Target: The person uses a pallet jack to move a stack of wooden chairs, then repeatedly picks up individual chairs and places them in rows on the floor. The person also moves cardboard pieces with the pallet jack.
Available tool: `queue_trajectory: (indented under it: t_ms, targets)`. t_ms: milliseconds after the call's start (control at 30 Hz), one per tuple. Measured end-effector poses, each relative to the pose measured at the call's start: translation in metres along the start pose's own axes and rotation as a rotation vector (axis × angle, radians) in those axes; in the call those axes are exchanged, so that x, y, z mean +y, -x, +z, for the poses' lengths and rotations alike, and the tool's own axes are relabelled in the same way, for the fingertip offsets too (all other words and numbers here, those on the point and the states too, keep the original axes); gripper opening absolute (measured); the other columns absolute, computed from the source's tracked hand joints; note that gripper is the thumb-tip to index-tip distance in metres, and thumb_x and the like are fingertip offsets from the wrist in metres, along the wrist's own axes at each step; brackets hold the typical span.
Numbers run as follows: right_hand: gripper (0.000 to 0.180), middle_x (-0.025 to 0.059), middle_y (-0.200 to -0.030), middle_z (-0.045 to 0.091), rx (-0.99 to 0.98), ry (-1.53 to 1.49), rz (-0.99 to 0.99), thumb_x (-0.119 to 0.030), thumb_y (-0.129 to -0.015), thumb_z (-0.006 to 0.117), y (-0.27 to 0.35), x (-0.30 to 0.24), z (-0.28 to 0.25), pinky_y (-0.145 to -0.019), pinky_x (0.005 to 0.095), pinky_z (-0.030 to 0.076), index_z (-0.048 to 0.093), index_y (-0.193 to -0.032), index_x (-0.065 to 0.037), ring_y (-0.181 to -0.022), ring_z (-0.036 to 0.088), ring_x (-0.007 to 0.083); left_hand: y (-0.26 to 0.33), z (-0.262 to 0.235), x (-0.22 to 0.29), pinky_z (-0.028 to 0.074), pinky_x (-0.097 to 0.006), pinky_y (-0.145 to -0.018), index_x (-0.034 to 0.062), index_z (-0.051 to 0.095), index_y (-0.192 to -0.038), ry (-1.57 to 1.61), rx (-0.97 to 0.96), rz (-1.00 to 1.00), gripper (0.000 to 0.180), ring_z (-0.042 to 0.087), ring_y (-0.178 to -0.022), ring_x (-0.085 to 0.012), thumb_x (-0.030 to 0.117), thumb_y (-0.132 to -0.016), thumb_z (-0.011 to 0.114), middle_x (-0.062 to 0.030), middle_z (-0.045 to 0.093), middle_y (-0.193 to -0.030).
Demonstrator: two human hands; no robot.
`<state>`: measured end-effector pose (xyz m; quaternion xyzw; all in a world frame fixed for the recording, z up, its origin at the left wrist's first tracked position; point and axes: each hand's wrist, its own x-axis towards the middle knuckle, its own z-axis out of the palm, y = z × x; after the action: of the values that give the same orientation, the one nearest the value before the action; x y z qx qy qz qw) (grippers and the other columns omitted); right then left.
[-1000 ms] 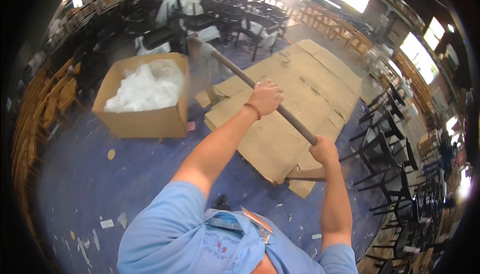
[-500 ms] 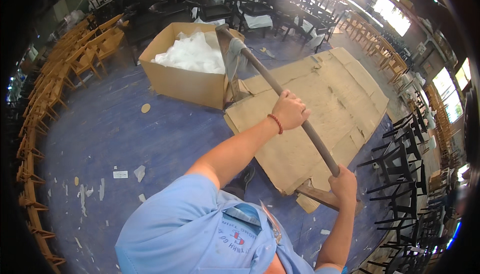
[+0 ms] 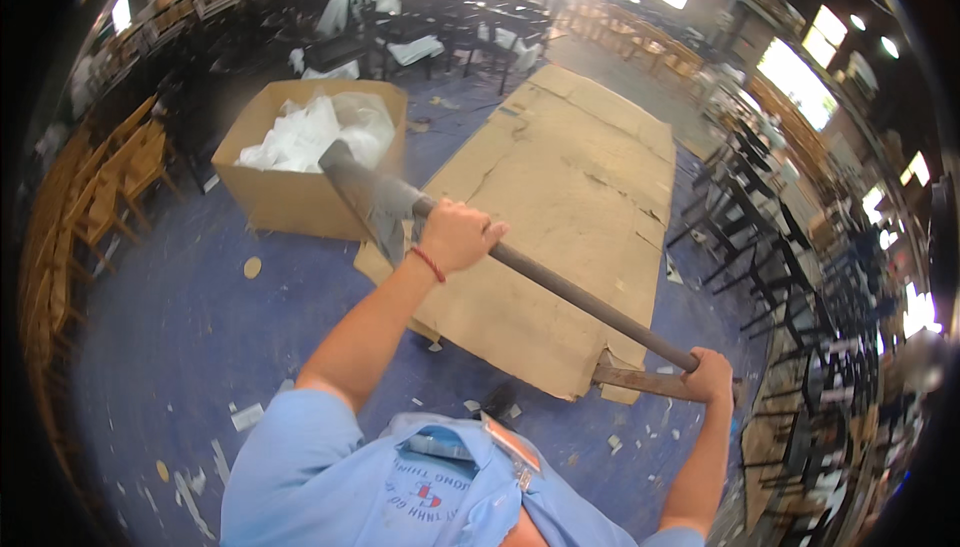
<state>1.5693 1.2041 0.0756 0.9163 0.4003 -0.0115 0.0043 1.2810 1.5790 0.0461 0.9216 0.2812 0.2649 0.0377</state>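
Note:
A long brown pole (image 3: 580,292) runs as a push bar between two upright wooden posts of what looks like a low flat trolley. My left hand (image 3: 462,235) is closed around the pole near its left end, beside a grey wrapping (image 3: 395,195). My right hand (image 3: 709,374) grips the other end, just above the right wooden post (image 3: 640,380). Beyond the bar, large flattened cardboard (image 3: 545,207) covers the trolley's bed, so bed and wheels are hidden. The left post (image 3: 350,182) stands in front of an open cardboard box (image 3: 300,202) filled with white foam or plastic wrapping (image 3: 300,137).
Black chairs (image 3: 755,217) are crowded along the right, with more black chairs (image 3: 410,47) behind the box. Wooden chairs (image 3: 130,172) line the left side. Scraps of paper (image 3: 247,417) and a round disc (image 3: 252,268) lie on the blue floor (image 3: 200,337).
My left hand has moved along the pole toward its wrapped left end. My right hand stays at the right end. The trolley and view have turned, and the box appears farther left.

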Motion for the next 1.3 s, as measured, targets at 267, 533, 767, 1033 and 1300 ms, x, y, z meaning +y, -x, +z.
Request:
queue_trajectory:
  t_ms: [267,533,767,1033,1300]
  targets:
    - [0.016,0.0149,-0.081,0.065,-0.065,0.116,0.011,-0.016,-0.062,0.062,0.150,0.025,0.005,-0.073,0.0456,0.049,0.062,-0.077,-0.010,-0.084,0.062,0.0368,0.156,-0.051,0.070,0.041,-0.041,-0.075,0.0061,0.065,-0.066,0.147,0.056,0.082,0.039,0.060,-0.072,-0.0283,0.037,-0.087,0.053,-0.0108,0.064,-0.067]
    - [0.017,0.0135,-0.079,0.066,0.022,0.078,0.025,-0.017,-0.062,0.066,0.322,0.009,0.015,-0.071,0.0449,0.049,0.061,-0.077,-0.011,-0.081,0.063,0.0357,0.302,-0.122,0.105,0.042,-0.041,-0.074,0.0049,0.064,-0.060,0.094,0.160,0.009,0.035,0.059,-0.067,-0.0287,0.031,-0.082,0.057,-0.0106,0.063,-0.064]
    - [0.014,0.0133,-0.075,0.065,0.051,-0.008,0.046,-0.016,-0.063,0.063,0.459,-0.023,0.028,-0.067,0.0449,0.049,0.060,-0.076,-0.011,-0.077,0.063,0.0359,0.423,-0.188,0.112,0.043,-0.040,-0.071,0.0047,0.063,-0.057,0.071,0.206,-0.040,0.032,0.058,-0.063,-0.0282,0.026,-0.079,0.058,-0.0101,0.061,-0.060]
    - [0.016,0.0187,-0.081,0.062,0.037,0.024,0.038,-0.013,-0.064,0.061,0.626,-0.100,0.027,-0.070,0.0483,0.046,0.059,-0.079,-0.007,-0.084,0.059,0.0413,0.562,-0.240,0.086,0.044,-0.045,-0.063,0.0069,0.058,-0.055,0.073,0.348,0.099,0.028,0.057,-0.059,-0.0322,0.025,-0.076,0.060,-0.0123,0.059,-0.058]
    - [0.019,0.0190,-0.076,0.063,0.048,0.101,-0.199,-0.016,-0.075,0.061,0.754,-0.128,0.067,-0.063,0.0441,0.050,0.061,-0.088,-0.002,-0.071,0.064,0.0337,0.718,-0.326,0.073,0.042,-0.040,-0.085,0.0076,0.064,-0.084,0.019,0.307,0.005,0.025,0.061,-0.092,-0.0271,0.029,-0.085,0.052,-0.0133,0.064,-0.087]
